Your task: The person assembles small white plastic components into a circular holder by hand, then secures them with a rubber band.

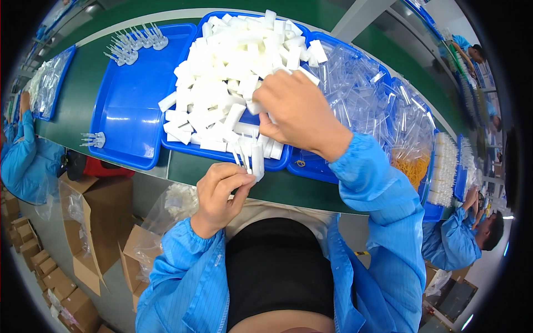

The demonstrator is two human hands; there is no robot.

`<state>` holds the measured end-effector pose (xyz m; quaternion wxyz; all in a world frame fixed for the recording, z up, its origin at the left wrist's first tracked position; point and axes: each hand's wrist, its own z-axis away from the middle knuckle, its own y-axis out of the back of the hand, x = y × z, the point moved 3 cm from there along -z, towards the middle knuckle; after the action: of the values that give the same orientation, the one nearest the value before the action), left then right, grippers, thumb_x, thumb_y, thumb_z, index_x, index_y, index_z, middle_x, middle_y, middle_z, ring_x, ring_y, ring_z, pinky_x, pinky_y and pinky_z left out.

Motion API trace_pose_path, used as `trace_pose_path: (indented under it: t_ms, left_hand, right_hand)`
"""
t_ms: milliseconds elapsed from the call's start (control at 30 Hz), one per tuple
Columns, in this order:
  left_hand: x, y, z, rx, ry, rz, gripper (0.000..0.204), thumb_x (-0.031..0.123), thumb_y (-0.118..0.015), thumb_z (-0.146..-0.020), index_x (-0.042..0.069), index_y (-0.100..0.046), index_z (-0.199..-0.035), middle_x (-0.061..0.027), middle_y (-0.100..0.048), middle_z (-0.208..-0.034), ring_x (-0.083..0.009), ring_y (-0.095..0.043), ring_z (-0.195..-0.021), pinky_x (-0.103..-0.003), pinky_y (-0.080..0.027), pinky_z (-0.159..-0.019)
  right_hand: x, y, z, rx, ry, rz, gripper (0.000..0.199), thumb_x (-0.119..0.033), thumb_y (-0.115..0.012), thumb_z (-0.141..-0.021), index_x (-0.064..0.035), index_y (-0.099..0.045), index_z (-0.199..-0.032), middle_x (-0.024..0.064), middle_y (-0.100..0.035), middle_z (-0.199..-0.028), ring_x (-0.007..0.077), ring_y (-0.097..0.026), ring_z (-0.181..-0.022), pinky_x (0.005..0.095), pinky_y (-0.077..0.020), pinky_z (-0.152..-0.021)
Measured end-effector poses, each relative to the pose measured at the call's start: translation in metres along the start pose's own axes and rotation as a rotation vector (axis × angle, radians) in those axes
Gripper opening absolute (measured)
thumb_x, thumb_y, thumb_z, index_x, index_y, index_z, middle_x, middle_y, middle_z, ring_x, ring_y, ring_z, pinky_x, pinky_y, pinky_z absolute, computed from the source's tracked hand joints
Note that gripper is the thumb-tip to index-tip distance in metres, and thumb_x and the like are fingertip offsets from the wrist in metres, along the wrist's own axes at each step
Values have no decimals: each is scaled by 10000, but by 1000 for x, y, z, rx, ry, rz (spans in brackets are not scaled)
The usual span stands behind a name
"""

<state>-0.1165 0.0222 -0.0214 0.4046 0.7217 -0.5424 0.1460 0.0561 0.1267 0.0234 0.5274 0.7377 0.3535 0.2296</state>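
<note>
- I see the left hand (222,191) pinching a white pronged piece (241,154) above the table's (191,173) near edge, prongs up, a white block (257,160) standing among them.
- The right hand (297,108) is bent over the heaped white blocks (227,61); its fingertips are hidden, so I can't tell whether it grips one.
- That heap fills the middle blue tray (180,146).
- Left of it, another blue tray (125,111) carries more pronged pieces (136,40).
- To the right I see clear plastic pieces (350,83), then yellow bands (411,166).
</note>
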Motion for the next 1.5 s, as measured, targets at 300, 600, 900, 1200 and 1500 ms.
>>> trace_pose_path:
  t_ms: [300,600,900,1200,1500]
  left_hand:
    - [21,-12,-16,-129,-91,78,333,-41,-756,-633,76,-729,-943,-63,-652,-907,-240,-649,-793,-330,-541,-649]
    - [37,-24,-26,-260,-143,84,281,33,-763,-693,87,-731,-967,-55,-674,-949,-227,-647,-800,-321,-535,-649]
    - [33,-26,-32,-227,-134,3,313,-4,-765,-658,82,-737,-958,-50,-675,-939,-228,-630,-800,-311,-532,-647]
    - [16,-21,-20,-24,-90,92,389,25,-826,-712,96,-619,-1034,-100,-648,-1083,-248,-655,-849,-325,-540,-674]
    - [4,2,-8,-9,-68,6,409,-2,-841,-657,75,-649,-1010,-97,-672,-963,-252,-677,-812,-325,-543,-651]
  right_hand:
    - [-4,27,51,303,-875,-1187,247,-45,-575,-868,-8,-567,-1113,81,-651,-858,97,-587,-707,265,-484,-632]
    - [-11,35,84,315,-910,-1316,270,-45,-506,-926,3,-568,-1185,111,-702,-936,100,-624,-814,253,-510,-772]
    - [-22,38,92,133,-652,-901,208,-82,-578,-898,-42,-660,-1084,73,-647,-1026,197,-576,-939,335,-416,-863]
    - [-40,38,87,160,-331,-693,229,-48,-597,-884,-58,-676,-1098,95,-647,-1111,274,-552,-1113,460,-389,-1001]
    - [-30,28,53,266,-292,-611,259,-46,-570,-915,-45,-651,-1161,47,-649,-1203,304,-517,-1149,393,-385,-973]
